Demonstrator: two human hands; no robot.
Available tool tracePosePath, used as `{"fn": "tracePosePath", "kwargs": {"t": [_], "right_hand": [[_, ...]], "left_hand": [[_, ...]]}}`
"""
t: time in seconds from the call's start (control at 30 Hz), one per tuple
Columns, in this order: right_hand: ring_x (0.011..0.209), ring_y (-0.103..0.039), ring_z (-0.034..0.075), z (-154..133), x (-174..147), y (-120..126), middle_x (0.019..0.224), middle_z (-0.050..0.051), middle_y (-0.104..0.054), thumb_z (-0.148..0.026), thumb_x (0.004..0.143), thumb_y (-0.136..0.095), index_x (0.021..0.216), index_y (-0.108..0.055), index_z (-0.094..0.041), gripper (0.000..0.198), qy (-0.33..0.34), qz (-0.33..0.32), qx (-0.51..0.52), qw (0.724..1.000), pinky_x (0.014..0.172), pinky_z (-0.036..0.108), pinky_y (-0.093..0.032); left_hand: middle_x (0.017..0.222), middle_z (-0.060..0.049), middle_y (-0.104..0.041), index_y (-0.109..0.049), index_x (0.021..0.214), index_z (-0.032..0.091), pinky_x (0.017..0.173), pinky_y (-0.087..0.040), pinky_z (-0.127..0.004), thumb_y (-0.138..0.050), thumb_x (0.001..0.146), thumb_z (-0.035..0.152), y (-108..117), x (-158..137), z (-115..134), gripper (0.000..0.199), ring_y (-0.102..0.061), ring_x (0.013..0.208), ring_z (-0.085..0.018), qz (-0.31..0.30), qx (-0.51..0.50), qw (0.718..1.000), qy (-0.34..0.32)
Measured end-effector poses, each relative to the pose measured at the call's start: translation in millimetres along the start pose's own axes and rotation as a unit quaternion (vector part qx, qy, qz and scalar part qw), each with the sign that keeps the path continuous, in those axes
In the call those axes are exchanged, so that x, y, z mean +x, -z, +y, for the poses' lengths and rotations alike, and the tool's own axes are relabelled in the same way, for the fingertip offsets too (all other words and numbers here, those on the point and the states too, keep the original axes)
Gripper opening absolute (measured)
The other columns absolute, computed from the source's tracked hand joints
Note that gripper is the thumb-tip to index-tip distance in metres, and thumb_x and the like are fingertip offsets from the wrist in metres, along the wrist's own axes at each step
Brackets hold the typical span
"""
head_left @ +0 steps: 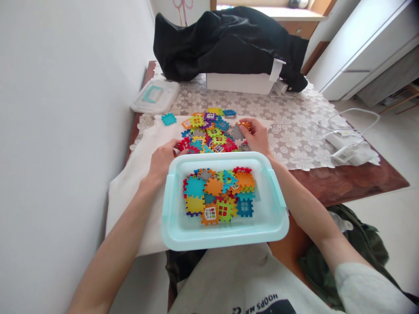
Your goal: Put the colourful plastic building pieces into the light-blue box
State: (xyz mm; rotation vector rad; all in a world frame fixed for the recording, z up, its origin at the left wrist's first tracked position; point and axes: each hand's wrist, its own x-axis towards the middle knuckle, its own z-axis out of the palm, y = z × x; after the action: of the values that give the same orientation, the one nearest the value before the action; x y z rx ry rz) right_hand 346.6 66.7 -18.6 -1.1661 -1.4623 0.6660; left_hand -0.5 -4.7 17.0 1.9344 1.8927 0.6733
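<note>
Where plastic pieces [218, 139] are heaped on a white cloth [137, 192] beyond a pale blue tub [225, 245], an orange piece [245, 125] is held by the right hand [258, 136], thumb and finger narrowed. A red piece [184, 143] is touched by the left hand [163, 160], fingers curled; whether it is gripped cannot be told. "HOOPS MA" is printed, upside down, on the shirt [225, 279].

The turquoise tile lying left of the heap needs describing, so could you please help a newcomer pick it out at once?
On the lace-covered table, find the translucent white lid at the far left. On its near side, left of the heap of coloured tiles, lies the square turquoise tile with toothed edges. Unlike the heap's overlapping tiles, it lies by itself.
</note>
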Motion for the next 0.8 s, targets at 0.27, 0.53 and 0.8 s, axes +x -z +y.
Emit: {"fn": "tracePosePath", "kwargs": {"t": [0.27, 0.53, 0.8], "right_hand": [[0.078, -0.07, 0.016, 1.6, 3.6, 0.1, 0.097, 0.002, -0.082, -0.072, 0.077, -0.094, 0.107, -0.079, -0.027, 0.056, -0.083, -0.022, 0.174, 0.981, 0.067, 0.027, -0.06], [0.094, -0.078, 0.018, -9.9, 1.2, 1.6, 0.115, 0.001, -0.085, -0.063, 0.076, -0.096, 0.11, -0.084, -0.031, 0.048, -0.097, -0.058, 0.245, 0.963, 0.083, 0.031, -0.068], [0.085, -0.076, 0.021, -31.6, -1.7, 8.1, 0.097, 0.003, -0.08, -0.073, 0.076, -0.091, 0.108, -0.08, -0.031, 0.054, -0.109, -0.093, 0.26, 0.955, 0.081, 0.038, -0.067]], "left_hand": [[0.098, -0.008, -0.086, -0.08, 0.112, 0.024, 0.069, -0.044, -0.034, -0.063, 0.097, 0.073, 2.0, -0.1, 4.5, 0.054, -0.072, 0.076, -0.024, 0.01, -0.007, 1.0, 0.005], [0.105, -0.008, -0.086, -0.077, 0.125, 0.023, 0.068, -0.045, -0.031, -0.068, 0.097, 0.06, 4.1, -2.0, 6.6, 0.047, -0.068, 0.072, -0.021, 0.031, -0.044, 0.998, 0.014], [0.091, -0.004, -0.08, -0.075, 0.138, 0.023, 0.07, -0.05, -0.03, -0.067, 0.096, 0.045, 5.3, -1.3, 5.1, 0.048, -0.067, 0.072, -0.019, 0.092, -0.107, 0.99, 0.002]]}}
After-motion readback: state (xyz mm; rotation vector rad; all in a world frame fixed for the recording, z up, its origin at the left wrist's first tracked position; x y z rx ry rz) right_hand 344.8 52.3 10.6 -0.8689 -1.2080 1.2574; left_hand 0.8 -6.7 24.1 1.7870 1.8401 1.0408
